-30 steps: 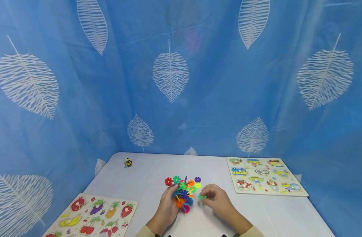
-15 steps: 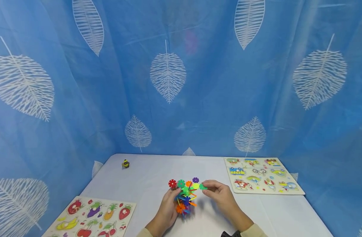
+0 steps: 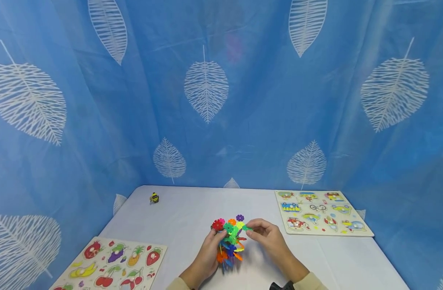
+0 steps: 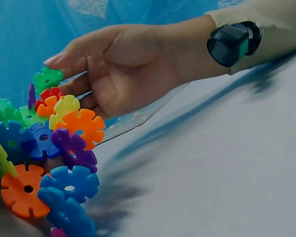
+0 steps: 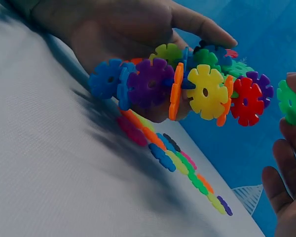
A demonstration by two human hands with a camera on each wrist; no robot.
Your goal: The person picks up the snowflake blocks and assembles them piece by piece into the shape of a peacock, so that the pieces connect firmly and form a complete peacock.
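- We saw the left hand (image 3: 207, 253) gripping one disc cluster (image 3: 231, 239).
- Beside the cluster, the right hand (image 3: 274, 241) pinched one green disc (image 5: 290, 102).
- Two puzzle boards (image 3: 326, 215) flanked the cluster.

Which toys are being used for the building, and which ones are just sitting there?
In the building:
- the colourful flower-disc cluster, held by the left hand
- the green disc, pinched by the right hand

Just sitting on the table:
- the fruit puzzle board
- the vehicle puzzle board
- the little yellow-and-black figure
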